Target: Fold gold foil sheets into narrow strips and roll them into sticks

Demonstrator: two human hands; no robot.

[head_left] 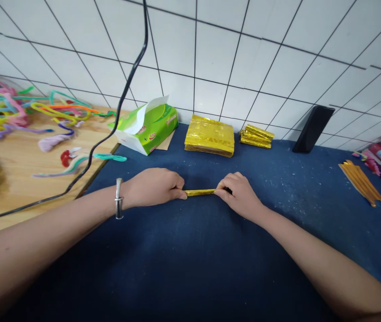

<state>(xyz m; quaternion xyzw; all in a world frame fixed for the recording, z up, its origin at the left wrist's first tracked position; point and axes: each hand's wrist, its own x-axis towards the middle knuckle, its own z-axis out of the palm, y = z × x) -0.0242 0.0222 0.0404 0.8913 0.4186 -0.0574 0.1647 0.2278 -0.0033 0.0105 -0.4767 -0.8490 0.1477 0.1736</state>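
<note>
A narrow folded strip of gold foil paper (199,192) is stretched between my two hands, just over the dark blue table surface. My left hand (158,185), with a silver bangle at the wrist, pinches its left end between thumb and fingers. At the other end, my right hand (239,192) is closed on the strip in the same way. Behind the hands lies a thick stack of gold foil paper sheets (209,135). To the right of that stack is a small pile of folded gold strips (256,136).
A green tissue pack (155,127) stands at the back left. A black cable (128,85) hangs across the left side. Colourful pipe cleaners (59,114) cover part of the wooden table (19,156). A black phone-like slab (313,129) leans on the tiled wall; brown-gold strips (362,181) lie right.
</note>
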